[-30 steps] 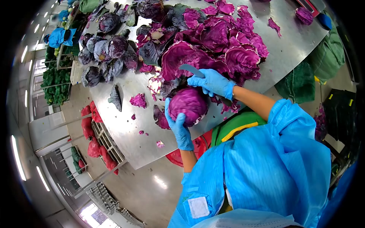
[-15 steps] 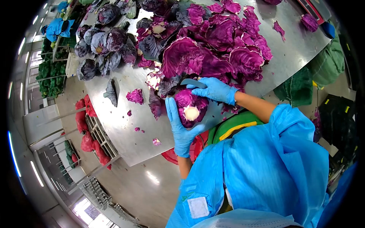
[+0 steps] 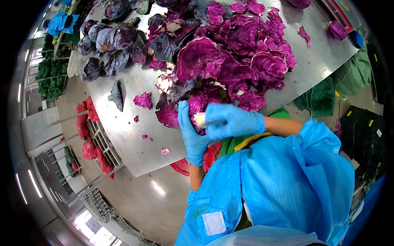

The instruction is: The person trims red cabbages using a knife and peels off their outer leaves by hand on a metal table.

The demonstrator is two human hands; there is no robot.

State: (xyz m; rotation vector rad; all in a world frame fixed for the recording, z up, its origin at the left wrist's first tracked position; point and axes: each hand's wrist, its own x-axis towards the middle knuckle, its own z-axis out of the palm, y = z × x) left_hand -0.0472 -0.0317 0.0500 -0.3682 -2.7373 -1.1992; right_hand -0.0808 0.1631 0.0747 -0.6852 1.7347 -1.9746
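Observation:
My left hand (image 3: 193,135), in a blue glove, grips the left side of a red cabbage (image 3: 196,105), its fingers pointing up along the leaves. The cabbage's pale cut stem (image 3: 200,119) faces me. My right hand (image 3: 236,121), also gloved and a little blurred, is closed in front of the stem and covers the cabbage's right side. The knife it held a moment ago is hidden behind the fingers now. Just beyond the cabbage lies a heap of loose purple leaves (image 3: 230,57) on the metal table (image 3: 135,151).
Several whole dark cabbages (image 3: 108,45) sit at the table's far left. A trimmed cabbage (image 3: 337,30) lies far right. Leaf scraps (image 3: 143,100) dot the left side. Red sacks (image 3: 88,139) stand beyond the left edge, and green sacks (image 3: 353,74) beyond the right.
My right hand has moved from the cabbage's upper edge down and right, across the stem. The knife has gone from sight. My left hand has stayed on the cabbage.

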